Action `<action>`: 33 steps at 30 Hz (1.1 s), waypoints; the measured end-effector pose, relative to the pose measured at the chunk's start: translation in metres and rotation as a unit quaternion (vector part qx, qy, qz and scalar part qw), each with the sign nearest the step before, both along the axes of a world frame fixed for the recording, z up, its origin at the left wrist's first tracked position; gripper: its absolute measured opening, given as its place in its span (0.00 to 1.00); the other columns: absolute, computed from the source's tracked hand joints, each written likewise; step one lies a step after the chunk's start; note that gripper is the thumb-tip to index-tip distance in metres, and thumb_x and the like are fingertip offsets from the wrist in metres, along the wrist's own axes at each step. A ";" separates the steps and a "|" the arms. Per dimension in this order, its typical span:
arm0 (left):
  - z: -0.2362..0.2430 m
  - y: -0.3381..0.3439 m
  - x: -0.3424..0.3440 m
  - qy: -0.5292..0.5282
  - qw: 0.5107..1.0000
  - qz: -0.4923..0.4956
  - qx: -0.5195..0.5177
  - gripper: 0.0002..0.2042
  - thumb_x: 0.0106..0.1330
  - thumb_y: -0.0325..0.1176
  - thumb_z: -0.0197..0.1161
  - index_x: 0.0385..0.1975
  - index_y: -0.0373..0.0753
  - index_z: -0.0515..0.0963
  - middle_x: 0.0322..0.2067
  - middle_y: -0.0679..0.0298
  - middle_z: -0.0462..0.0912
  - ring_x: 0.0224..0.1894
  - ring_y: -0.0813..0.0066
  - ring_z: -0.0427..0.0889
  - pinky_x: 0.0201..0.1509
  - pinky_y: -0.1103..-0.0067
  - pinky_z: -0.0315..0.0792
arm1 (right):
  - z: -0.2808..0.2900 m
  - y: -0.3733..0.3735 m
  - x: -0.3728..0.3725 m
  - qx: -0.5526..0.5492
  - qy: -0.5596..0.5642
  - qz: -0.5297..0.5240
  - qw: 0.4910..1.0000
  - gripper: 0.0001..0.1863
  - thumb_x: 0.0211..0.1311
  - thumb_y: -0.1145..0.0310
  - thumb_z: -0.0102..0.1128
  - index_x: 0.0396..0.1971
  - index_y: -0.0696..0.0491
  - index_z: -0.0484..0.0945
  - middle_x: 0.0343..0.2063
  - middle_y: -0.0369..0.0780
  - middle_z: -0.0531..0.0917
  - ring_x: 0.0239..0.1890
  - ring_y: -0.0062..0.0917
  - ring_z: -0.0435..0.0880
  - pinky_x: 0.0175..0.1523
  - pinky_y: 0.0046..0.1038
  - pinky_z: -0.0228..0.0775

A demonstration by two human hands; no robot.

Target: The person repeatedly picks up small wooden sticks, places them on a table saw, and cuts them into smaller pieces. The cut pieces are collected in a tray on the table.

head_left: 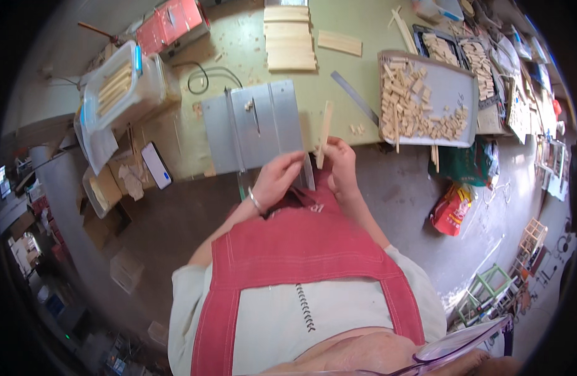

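My right hand (340, 164) pinches a thin pale wooden strip (326, 122), held nearly upright at the bench's front edge. My left hand (279, 178), a bracelet at its wrist, is just left of it, fingers bent and pressed together; whatever may be in them is hidden. Behind my left hand lies a grey metal plate (266, 119) with a rail and a narrow slot, a few small wood bits on it. A metal ruler (353, 94) lies diagonally to the right of the plate.
The green bench (319, 75) holds stacked boards (290, 47), a tray of small wooden blocks (426, 100), clear bins (113, 88), a red machine (167, 25), a cable and a phone (156, 165). Bags (451, 207) and a green frame (489, 282) stand on the floor at the right.
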State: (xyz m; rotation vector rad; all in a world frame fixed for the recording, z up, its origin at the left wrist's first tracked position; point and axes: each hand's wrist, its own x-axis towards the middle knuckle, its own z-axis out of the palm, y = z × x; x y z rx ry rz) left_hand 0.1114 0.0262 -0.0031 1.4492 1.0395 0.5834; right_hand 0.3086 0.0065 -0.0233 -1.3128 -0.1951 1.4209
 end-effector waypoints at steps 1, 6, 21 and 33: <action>0.016 0.004 0.009 -0.039 0.995 0.015 -0.086 0.14 0.81 0.27 0.55 0.62 0.32 0.79 0.47 0.63 0.86 0.45 0.82 0.82 0.50 0.81 0.78 | -0.009 -0.011 0.004 0.022 0.181 0.001 0.983 0.18 0.69 0.61 0.66 0.47 0.61 0.81 0.40 0.41 0.88 0.42 0.30 0.88 0.51 0.35 0.81; 0.010 -0.008 0.008 -0.040 0.999 0.010 0.006 0.14 0.80 0.25 0.54 0.60 0.35 0.79 0.48 0.66 0.84 0.44 0.82 0.81 0.48 0.82 0.77 | 0.030 -0.020 -0.011 -0.106 0.340 -0.097 0.929 0.20 0.70 0.58 0.64 0.48 0.62 0.80 0.43 0.47 0.86 0.45 0.35 0.86 0.56 0.38 0.80; 0.016 -0.021 -0.010 -0.185 0.969 0.075 -0.147 0.15 0.81 0.32 0.60 0.60 0.30 0.78 0.49 0.61 0.85 0.49 0.76 0.85 0.55 0.77 0.80 | 0.054 -0.051 -0.034 0.027 0.007 0.122 0.992 0.16 0.69 0.67 0.66 0.51 0.60 0.81 0.40 0.40 0.87 0.40 0.24 0.86 0.46 0.32 0.81; 0.028 -0.015 -0.016 -0.184 0.934 0.130 -0.277 0.13 0.78 0.36 0.66 0.49 0.31 0.81 0.38 0.62 0.89 0.35 0.77 0.88 0.37 0.80 0.83 | 0.068 -0.054 -0.045 0.173 -0.610 0.216 0.743 0.21 0.52 0.66 0.76 0.44 0.58 0.81 0.40 0.46 0.83 0.45 0.43 0.83 0.49 0.40 0.77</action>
